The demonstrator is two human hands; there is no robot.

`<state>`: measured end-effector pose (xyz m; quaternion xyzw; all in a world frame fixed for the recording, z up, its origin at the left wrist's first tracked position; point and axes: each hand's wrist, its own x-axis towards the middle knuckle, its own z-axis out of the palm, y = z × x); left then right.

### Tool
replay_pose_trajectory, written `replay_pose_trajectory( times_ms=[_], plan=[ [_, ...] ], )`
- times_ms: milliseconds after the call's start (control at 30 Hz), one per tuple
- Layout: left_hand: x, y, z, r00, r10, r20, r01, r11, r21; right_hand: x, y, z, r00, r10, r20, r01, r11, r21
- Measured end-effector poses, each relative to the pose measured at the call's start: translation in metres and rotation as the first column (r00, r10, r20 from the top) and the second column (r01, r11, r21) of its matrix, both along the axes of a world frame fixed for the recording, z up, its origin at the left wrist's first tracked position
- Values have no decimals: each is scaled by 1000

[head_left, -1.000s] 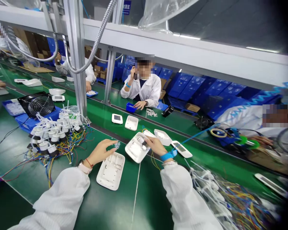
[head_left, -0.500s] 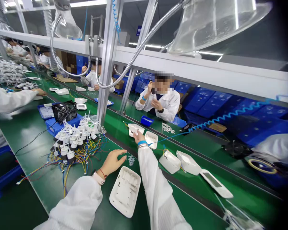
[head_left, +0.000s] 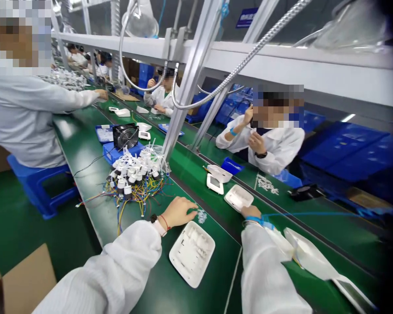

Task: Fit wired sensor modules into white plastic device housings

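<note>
"Fingers [head_left: 190, 208] of my left hand [head_left: 178, 212], how do they stand?"

"Loosely spread and slightly curved, tips angled down toward the belt, holding nothing that I can see. Just beyond the fingertips lies a small heap of white plastic bits [head_left: 201, 216]. They're very close, but I can't tell whether they're touching."

"And the right hand [head_left: 251, 212]?"

"It's at the near edge of a white plastic housing [head_left: 238, 197], with a blue strap [head_left: 255, 220] around the wrist. Those fingers are hidden from this view, so I can't tell whether they're wide, narrow or gripping the housing."

"What seems to be in hand?"

"My judgement is that the left hand is working at those bits. Picking one up would call for closing the fingertips into a narrow pinch."

"What else lies around the fingers?"

"Toward me from the left fingers, a second white housing [head_left: 191, 254] lies hollow side up on the green belt [head_left: 157, 270]. Farther left of them is a tangle of white fittings with coloured wires [head_left: 131, 174]."
</note>
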<state>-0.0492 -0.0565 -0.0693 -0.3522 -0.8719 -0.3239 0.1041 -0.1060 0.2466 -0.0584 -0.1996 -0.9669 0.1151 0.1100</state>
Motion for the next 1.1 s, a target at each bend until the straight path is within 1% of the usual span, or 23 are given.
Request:
replay_pose_trajectory(
  times_ms=[67, 100, 167, 200, 233, 267, 333, 400, 433, 500, 533, 600, 667, 767, 900, 967, 1033, 1100],
  plan=[
    [-4, -12, 9, 992, 114, -50, -114, 993, 3, 9, 1, -6, 994, -86, 66, 87, 996, -5],
    [-6, -22, 16, 979, 190, -68, -189, 982, 19, 18, 0, -9, 991, -103, 82, 104, 995, -5],
    [-10, -52, 28, 927, 367, -79, -362, 930, 69, 46, -3, -19, 992, -99, 83, 101, 995, -14],
    [-11, -70, 32, 885, 459, -75, -451, 887, 96, 64, -6, -25, 994, -85, 66, 87, 996, -25],
    [-12, -90, 35, 831, 552, -70, -542, 831, 123, 85, -9, -31, 996, -73, 49, 75, 996, -40],
    [-12, -110, 36, 769, 636, -67, -623, 769, 145, 107, -12, -38, 998, -55, -17, 53, 996, -76],
    [-11, -148, 33, 620, 782, -68, -761, 620, 192, 152, -19, -50, 991, -20, -131, -2, 986, -168],
    [-11, -178, 25, 504, 859, -88, -830, 509, 229, 191, -26, -60, 986, -46, -159, 7, 973, -233],
    [-12, -190, 21, 464, 881, -90, -850, 472, 235, 208, -30, -63, 985, -67, -158, 26, 968, -250],
    [-13, -206, 13, 438, 897, -49, -878, 439, 190, 233, -36, -66, 986, -94, -138, 54, 961, -270],
    [-14, -211, 10, 445, 896, -7, -886, 441, 145, 242, -40, -66, 987, -91, -131, 51, 959, -277],
    [-17, -216, 7, 475, 878, 57, -879, 470, 77, 254, -46, -64, 992, -49, -116, 13, 956, -294],
    [-21, -218, 6, 503, 863, 49, -863, 498, 89, 260, -51, -63, 993, 11, -115, -46, 951, -305],
    [-26, -218, 10, 548, 837, -17, -825, 543, 157, 261, -55, -62, 987, 76, -145, -116, 950, -290],
    [-29, -221, 21, 665, 746, -28, -729, 657, 191, 260, -53, -66, 981, 102, -165, -145, 950, -277],
    [-25, -222, 29, 710, 704, -20, -683, 695, 225, 260, -50, -68, 981, 106, -160, -149, 947, -286],
    [-19, -222, 39, 735, 678, -15, -651, 711, 265, 260, -49, -70, 981, 112, -159, -155, 945, -289],
    [-14, -220, 52, 754, 655, -54, -597, 717, 361, 260, -49, -71, 981, 117, -158, -158, 947, -280]
  ],
)
